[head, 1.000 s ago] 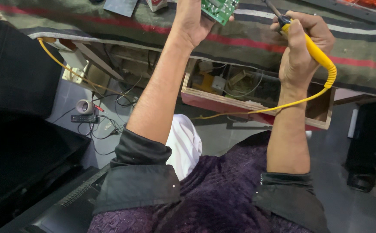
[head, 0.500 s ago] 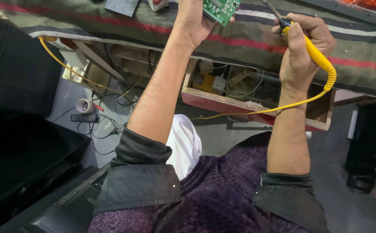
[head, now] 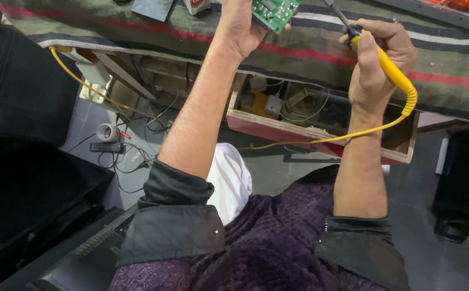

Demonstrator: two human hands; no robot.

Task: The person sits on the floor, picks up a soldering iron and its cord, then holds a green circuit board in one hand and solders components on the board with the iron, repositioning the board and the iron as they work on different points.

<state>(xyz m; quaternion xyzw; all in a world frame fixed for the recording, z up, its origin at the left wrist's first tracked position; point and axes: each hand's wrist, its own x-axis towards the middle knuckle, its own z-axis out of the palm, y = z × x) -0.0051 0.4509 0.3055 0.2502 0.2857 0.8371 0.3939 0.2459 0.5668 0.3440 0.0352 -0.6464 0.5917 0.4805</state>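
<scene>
So the left hand point(head: 245, 21) is clamped on a small green circuit board point(head: 273, 12), holding it up over the near edge of the surface point(head: 310, 51), which is draped in a drab striped cloth with red bands. The right hand point(head: 377, 59) is wrapped tight around the yellow handle of a soldering iron point(head: 386, 67), dark metal shaft angled up and left toward the board. The tip itself runs out past the top of the view, so I can't tell whether it's touching the board or not.

If you ask me, the thing to get right here is steadiness: both forearms are up in the air, so I'd rest the wrists on the near edge of the surface and keep the board still while the iron comes to it. I'd also watch that yellow cord point(head: 320, 141), which loops down under the edge across the open wooden drawer point(head: 320, 134) full of parts, and could snag.

Packaging-wise there's not much: a small white and red box point(head: 196, 5) at the far side of the surface just left of the board, cut off at the top, beside a flat grey piece point(head: 152, 8). Down on the floor, a little tape roll point(head: 106, 132) among loose wires.
</scene>
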